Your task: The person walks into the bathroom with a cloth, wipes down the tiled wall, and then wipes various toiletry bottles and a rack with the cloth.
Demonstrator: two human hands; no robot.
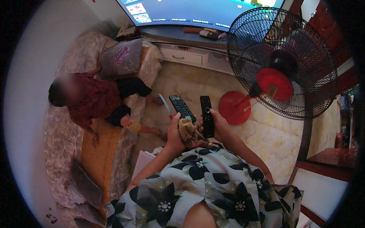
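My left hand (175,133) is closed around a black remote control (181,108) with many small buttons, some of them coloured. A crumpled tan cloth (186,129) is bunched in the same hand, below the remote. From beside my left thumb a thin, pale, knife-like blade (165,103) points up and to the left; its handle is mostly hidden. My right hand (220,127) grips a slimmer black remote control (206,110) with a round button pad, held upright close to the first one. My right thumb lies near that pad.
At left, a person (95,95) sits on a sofa (64,140) with cushions. A large black fan (281,62) with a red base (235,108) stands at right. Ahead, a lit television (190,11) stands on a cabinet (186,57) with small items on top.
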